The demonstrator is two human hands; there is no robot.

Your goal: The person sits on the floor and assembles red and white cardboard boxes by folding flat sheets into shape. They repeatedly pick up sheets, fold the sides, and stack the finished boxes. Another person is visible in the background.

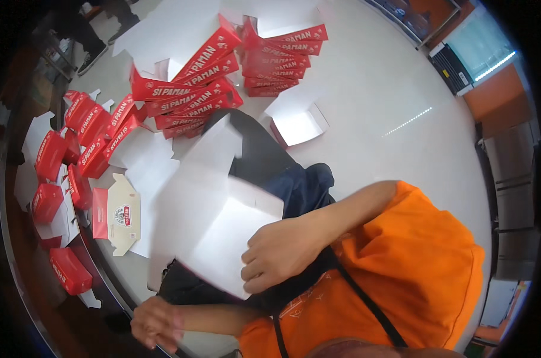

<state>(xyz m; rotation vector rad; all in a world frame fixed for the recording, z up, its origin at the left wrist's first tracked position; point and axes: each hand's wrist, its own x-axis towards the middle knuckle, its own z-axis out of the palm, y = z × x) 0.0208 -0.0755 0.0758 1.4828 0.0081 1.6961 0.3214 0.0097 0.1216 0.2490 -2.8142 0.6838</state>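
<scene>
Two hands are seen low in the frame; at the lower left, the left hand is held empty, fingers loosely curled; at lower centre, an open box, white inside, is held over the dark-clad legs, its right wall apparently grasped by the right hand, though the thumb is hidden; the wall could be creased if squeezed too hard by that one hand; at the left, red boxes are strewn; at upper centre, the leaning red stacks could be toppled if nudged by a knee.
</scene>
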